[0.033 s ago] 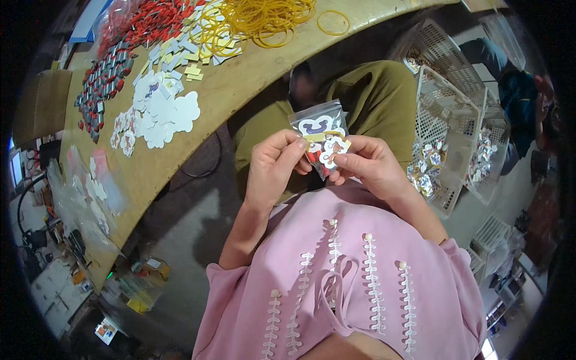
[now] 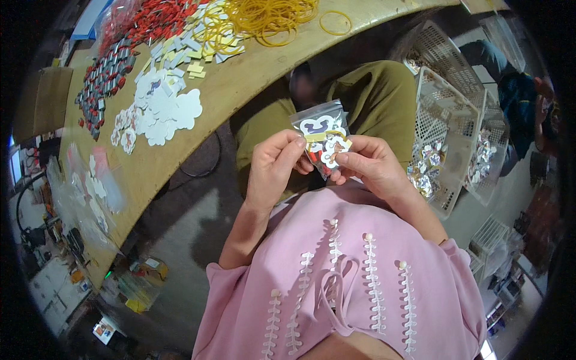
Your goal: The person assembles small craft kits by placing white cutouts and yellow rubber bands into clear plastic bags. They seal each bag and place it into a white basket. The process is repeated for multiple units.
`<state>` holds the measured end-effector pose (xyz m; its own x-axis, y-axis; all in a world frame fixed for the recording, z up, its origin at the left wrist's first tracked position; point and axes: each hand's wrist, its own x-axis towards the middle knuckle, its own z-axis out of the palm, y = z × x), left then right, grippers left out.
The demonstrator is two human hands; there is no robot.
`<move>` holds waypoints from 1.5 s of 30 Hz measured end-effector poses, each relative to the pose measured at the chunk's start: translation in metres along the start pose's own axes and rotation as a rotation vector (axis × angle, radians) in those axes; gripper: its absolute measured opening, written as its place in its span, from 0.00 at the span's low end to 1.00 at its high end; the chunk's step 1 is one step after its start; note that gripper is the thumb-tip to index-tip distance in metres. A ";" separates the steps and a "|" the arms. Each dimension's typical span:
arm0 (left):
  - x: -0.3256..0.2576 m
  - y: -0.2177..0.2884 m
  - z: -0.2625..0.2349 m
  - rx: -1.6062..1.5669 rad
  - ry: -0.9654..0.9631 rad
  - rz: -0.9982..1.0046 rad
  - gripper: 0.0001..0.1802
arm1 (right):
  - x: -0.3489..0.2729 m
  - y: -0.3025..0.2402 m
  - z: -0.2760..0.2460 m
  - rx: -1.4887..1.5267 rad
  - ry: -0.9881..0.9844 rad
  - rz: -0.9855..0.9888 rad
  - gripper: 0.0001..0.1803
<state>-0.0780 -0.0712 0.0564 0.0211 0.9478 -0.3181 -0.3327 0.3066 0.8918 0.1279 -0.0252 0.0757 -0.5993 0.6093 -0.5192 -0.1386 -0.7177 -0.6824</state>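
Above my lap I hold a small clear zip bag [image 2: 320, 112] between both hands. Inside it show white cut-out cards with a purple and brown print, a yellow strip and some red pieces. My left hand [image 2: 271, 167] pinches the bag's left edge between thumb and fingers. On the other side my right hand [image 2: 379, 165] grips the bag, its thumb laid over the front near a white cut-out. The zip edge points away from me, and the bag's lower end hangs between my fingertips. What the curled fingers behind the bag touch is hidden.
To the left curves a wooden table [image 2: 201, 135] with white cut-outs [image 2: 171, 114], red-and-grey parts [image 2: 108, 75], small yellow and white strips [image 2: 195, 71], yellow rubber bands [image 2: 264, 18] and clear bags [image 2: 90, 192]. Plastic crates [image 2: 447, 120] holding filled bags stand on the right. Another person [image 2: 519, 99] is beyond them.
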 end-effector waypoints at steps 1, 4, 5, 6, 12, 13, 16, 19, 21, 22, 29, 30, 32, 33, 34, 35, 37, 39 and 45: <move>-0.003 0.001 -0.001 -0.038 0.002 -0.012 0.10 | -0.001 0.001 0.000 0.003 -0.003 0.012 0.08; -0.009 0.001 0.001 -0.054 0.040 0.063 0.14 | -0.005 0.001 0.009 -0.106 0.002 -0.011 0.07; -0.011 0.002 0.001 -0.058 0.066 0.095 0.14 | -0.005 0.002 0.011 -0.144 0.006 -0.019 0.07; -0.015 0.008 0.002 -0.089 0.079 0.089 0.11 | -0.007 0.003 0.013 -0.170 0.002 -0.019 0.07; -0.022 -0.001 -0.004 -0.007 0.071 0.265 0.02 | -0.010 0.018 0.021 -0.257 -0.032 -0.181 0.09; -0.024 -0.001 -0.004 0.007 0.064 0.286 0.02 | -0.010 0.015 0.026 -0.317 -0.016 -0.276 0.09; -0.030 0.000 0.001 0.014 0.022 0.260 0.02 | -0.010 0.011 0.030 -0.279 0.041 -0.375 0.09; -0.027 0.000 0.010 0.211 0.018 0.246 0.01 | -0.013 0.006 0.019 -0.391 0.103 -0.390 0.06; -0.028 0.006 0.020 0.210 -0.011 0.237 0.01 | -0.013 0.010 0.015 -0.425 0.133 -0.422 0.06; -0.030 0.004 0.023 0.298 0.011 0.252 0.01 | -0.010 0.016 0.012 -0.465 0.148 -0.498 0.07; -0.009 -0.016 0.041 0.454 -0.108 0.235 0.02 | -0.040 0.013 -0.043 -0.476 0.331 -0.531 0.07; -0.001 -0.017 0.047 0.495 -0.142 0.217 0.02 | -0.043 0.016 -0.056 -0.446 0.406 -0.538 0.07; 0.010 -0.016 0.061 0.495 -0.204 0.109 0.02 | -0.063 0.016 -0.087 -0.071 0.484 -0.449 0.06; 0.014 -0.015 0.061 0.478 -0.195 0.099 0.02 | -0.073 0.013 -0.117 -0.181 0.560 -0.606 0.06; 0.021 -0.016 0.063 0.448 -0.199 0.092 0.02 | -0.089 0.007 -0.141 -0.117 0.743 -0.678 0.07; 0.025 -0.015 0.063 0.421 -0.193 0.088 0.02 | -0.112 0.001 -0.172 -0.273 0.934 -0.743 0.08; 0.031 -0.014 0.064 0.381 -0.173 0.028 0.02 | -0.158 -0.013 -0.221 -0.545 1.264 -0.791 0.10; 0.038 -0.016 0.068 0.370 -0.151 -0.037 0.02 | -0.184 -0.016 -0.254 -0.715 1.554 -0.861 0.09; 0.055 -0.023 0.081 0.427 -0.213 -0.135 0.02 | -0.115 0.112 -0.352 -0.938 1.330 -0.008 0.14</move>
<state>0.0075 -0.0194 0.0447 0.2444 0.8804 -0.4064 0.1008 0.3938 0.9136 0.4595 -0.0569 -0.1218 0.5340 0.8141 -0.2282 0.6624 -0.5706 -0.4854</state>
